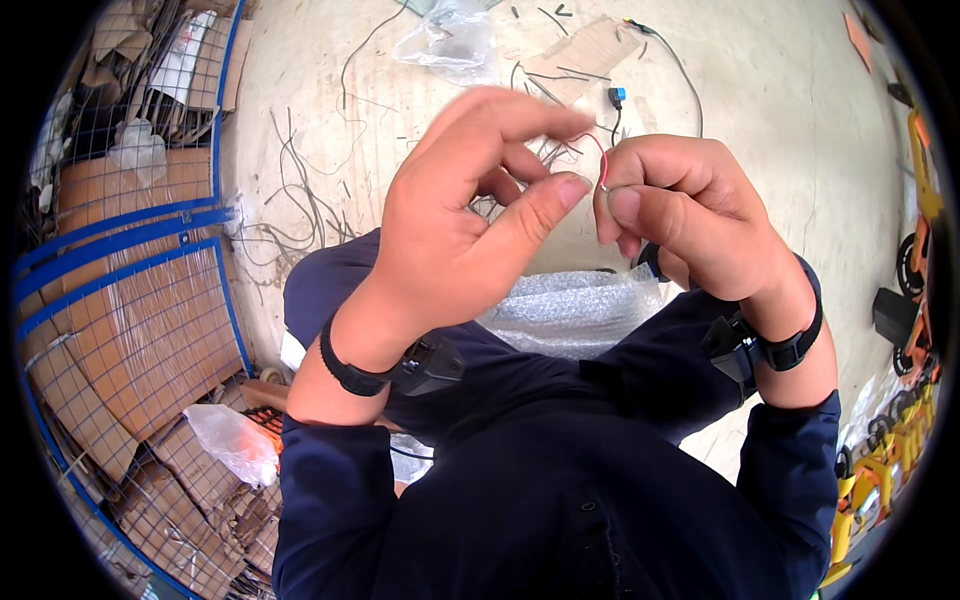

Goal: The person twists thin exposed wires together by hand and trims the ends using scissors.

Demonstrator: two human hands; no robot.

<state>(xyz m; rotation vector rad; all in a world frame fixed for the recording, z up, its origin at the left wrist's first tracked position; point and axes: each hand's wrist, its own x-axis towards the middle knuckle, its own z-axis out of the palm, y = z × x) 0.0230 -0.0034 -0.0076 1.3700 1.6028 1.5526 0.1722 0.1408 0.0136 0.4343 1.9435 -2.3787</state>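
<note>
My right hand pinches a thin red wire between thumb and forefinger, with a small bare end at the thumb tip. The wire arches up and left toward my left hand, whose forefinger is stretched out and slightly blurred, apart from the thumb, with the other fingers curled loosely. Fine thin wires show behind the left fingertips; whether they touch them I cannot tell. Beneath both hands, between my bent legs, lies a roll of bubble wrap; something black behind my right hand is mostly hidden.
On the pale floor lie loose cables, a cardboard piece, a clear plastic bag and a blue-tipped connector. A blue mesh cage full of cardboard stands left. Yellow wheeled frames line the right edge.
</note>
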